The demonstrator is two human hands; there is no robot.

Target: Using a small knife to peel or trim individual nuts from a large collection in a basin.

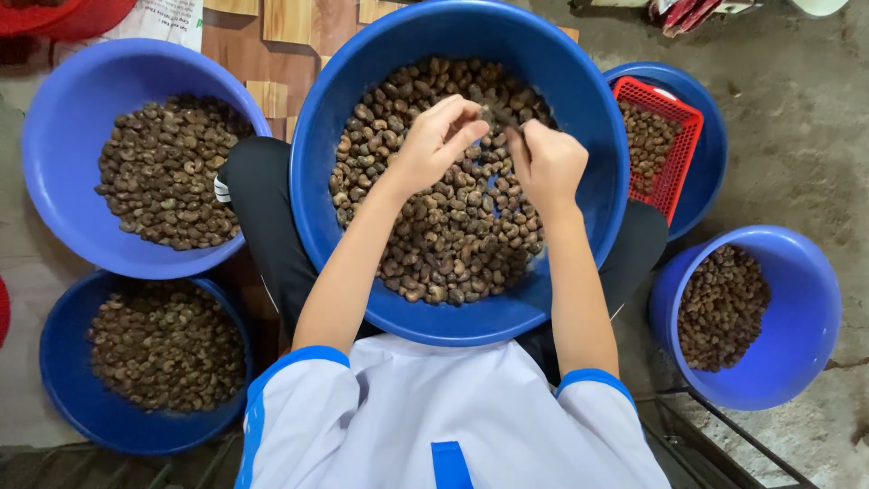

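A large blue basin (579, 100) rests on my lap, holding many brown kidney-shaped nuts (453, 244). Both hands reach into it over the far part of the pile. My left hand (434, 140) has its fingers pinched together around a small nut. My right hand (545, 163) is curled, fingertips pressed on a nut at the pile's top. The two hands are a few centimetres apart.
Blue basins of the same nuts surround me: far left (63, 145), near left (72, 398), near right (806, 308). A red plastic basket (674, 154) with nuts sits in another blue basin (711, 136) at the far right. The floor is bare concrete with a patterned mat.
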